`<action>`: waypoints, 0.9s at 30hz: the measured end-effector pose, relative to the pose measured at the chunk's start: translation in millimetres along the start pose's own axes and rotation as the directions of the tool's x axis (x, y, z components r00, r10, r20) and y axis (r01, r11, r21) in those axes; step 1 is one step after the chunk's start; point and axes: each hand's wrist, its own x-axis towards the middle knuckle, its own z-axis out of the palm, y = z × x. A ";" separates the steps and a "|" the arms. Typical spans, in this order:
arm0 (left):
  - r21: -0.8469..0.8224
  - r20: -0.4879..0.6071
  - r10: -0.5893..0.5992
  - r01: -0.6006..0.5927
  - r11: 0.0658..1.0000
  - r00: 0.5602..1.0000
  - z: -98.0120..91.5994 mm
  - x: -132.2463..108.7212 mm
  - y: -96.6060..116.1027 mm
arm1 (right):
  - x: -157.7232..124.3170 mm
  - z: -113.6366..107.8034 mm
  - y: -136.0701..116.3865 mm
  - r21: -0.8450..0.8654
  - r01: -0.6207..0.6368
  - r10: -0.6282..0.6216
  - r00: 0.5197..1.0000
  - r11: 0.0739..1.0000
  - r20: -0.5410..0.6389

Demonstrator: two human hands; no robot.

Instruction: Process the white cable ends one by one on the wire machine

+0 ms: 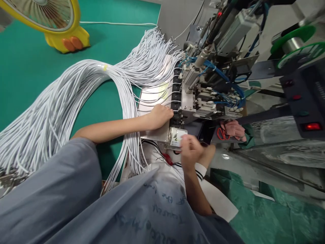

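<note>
My left hand point(160, 117) is closed, with its fingertips at the near end of a row of black cable holders point(176, 89) on the machine point(189, 78). What its fingers hold is hidden from view. My right hand point(191, 150) is curled closed, slightly blurred, just right of a metal plate with a white warning label point(176, 138); whatever it pinches cannot be made out. Several white cables point(157, 100) run from the holders across a pale board point(152, 132). A thick bundle of white cables point(101, 69) arches over the green table mat and hangs down beneath my left forearm.
A yellow fan point(67, 37) stands on the green mat point(122, 12). To the right are red-handled scissors point(223, 133), a pink cloth point(235, 129), a green wire spool point(291, 44) and a dark control box with a lit red switch point(312, 126).
</note>
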 end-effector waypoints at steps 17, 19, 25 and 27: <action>-0.613 -0.255 0.311 -0.402 0.680 0.915 -7.3 -17.8 35.6 | 4.7 -21.8 -5.7 -0.106 -0.042 0.078 0.930 0.993 0.360; -0.701 -0.228 0.323 -0.385 0.601 0.919 -4.9 -15.9 35.2 | 13.9 -42.4 -8.1 -0.081 -0.095 0.113 0.962 0.992 0.248; -0.812 -0.272 0.261 -0.366 0.455 0.926 -4.3 -12.1 34.1 | 10.6 -54.7 -13.8 0.282 -0.101 0.092 0.995 0.954 0.043; -0.812 -0.310 0.259 -0.396 0.428 0.915 -4.8 -13.4 35.4 | 7.3 -48.1 -14.7 0.368 -0.077 0.070 0.997 0.927 0.033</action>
